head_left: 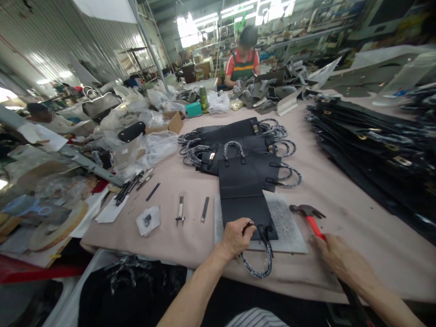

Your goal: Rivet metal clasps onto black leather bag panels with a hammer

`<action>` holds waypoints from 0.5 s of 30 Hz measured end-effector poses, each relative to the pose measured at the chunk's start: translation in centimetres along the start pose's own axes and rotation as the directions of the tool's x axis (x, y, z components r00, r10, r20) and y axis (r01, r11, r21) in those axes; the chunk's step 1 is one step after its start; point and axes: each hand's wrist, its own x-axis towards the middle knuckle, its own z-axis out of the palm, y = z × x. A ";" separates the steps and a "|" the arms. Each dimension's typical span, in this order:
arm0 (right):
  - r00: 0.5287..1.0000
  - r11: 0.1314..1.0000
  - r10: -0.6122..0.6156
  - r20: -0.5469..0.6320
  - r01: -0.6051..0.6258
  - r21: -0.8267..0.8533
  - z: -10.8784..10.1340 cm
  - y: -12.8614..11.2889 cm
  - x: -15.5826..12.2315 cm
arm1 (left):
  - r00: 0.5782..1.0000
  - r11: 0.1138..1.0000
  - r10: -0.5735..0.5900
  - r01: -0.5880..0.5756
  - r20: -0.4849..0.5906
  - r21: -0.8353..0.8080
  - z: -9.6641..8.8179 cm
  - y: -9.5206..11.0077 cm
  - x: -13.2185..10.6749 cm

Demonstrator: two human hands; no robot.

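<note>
A black bag panel (243,204) lies partly over a pale stone slab (289,227). At its near end a plastic-wrapped handle (257,274) loops over the table edge. My left hand (237,236) is closed in a pinch above the panel, beside the handle's tab. Something small and dark shows at the fingertips, too little to name. To the right of the slab, my right hand (335,254) grips a claw hammer (312,222) by its red and black handle. The hammer's metal head points away from me, low over the table.
More black panels with handles (235,131) are piled behind the slab. A tall stack of black pieces (371,150) fills the right. On the left lie a small dish (148,220), a caliper-like tool (180,211) and a metal strip (205,209). A co-worker (242,61) sits opposite.
</note>
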 end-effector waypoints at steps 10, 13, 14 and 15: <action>0.819 0.831 -0.555 -0.147 0.553 -0.061 4.7 -13.6 -0.9 | 0.972 0.966 -0.216 0.198 -0.095 -0.168 0.0 0.3 0.7; 0.833 0.847 -0.531 -0.154 0.529 -0.057 6.0 -13.8 -1.2 | 0.790 0.744 -0.563 0.358 -0.241 -0.565 -1.0 -0.9 2.3; 0.831 0.843 -0.536 -0.151 0.535 -0.050 6.2 -13.6 -1.3 | 0.737 0.659 -0.634 0.358 -0.232 -0.661 -1.5 -1.2 2.7; 0.828 0.841 -0.540 -0.150 0.540 -0.042 6.3 -13.4 -1.3 | 0.724 0.603 -0.660 0.353 -0.199 -0.715 -2.0 -1.4 3.0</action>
